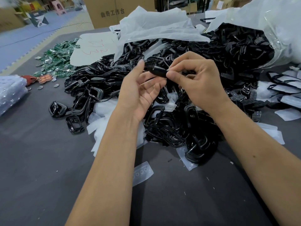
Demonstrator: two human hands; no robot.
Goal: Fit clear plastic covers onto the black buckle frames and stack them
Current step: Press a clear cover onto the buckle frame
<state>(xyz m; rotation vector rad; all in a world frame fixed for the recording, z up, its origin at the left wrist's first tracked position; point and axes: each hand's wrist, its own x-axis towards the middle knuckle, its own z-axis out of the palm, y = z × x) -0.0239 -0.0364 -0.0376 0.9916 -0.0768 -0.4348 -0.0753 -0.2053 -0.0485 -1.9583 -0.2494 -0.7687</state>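
Observation:
A big heap of black buckle frames (172, 124) covers the middle of the dark table. Above it, my right hand (197, 84) pinches one black buckle frame (157, 71) by its right end between thumb and fingertips. My left hand (141, 93) is palm up beneath it, its thumb and fingertips touching the frame's left end. Whether a cover sits on the held frame I cannot tell. Clear plastic covers (143, 172) lie loose on the table near my forearms, another clear cover (187, 162) lies under a frame at the heap's near edge.
A torn plastic bag (267, 18) full of black parts lies at the back right. White sheets (156, 26) lie behind the heap. Green circuit boards (57, 59) spread at the back left, a bubble-wrap bundle (11, 92) at the left edge, cardboard boxes (104, 12) beyond.

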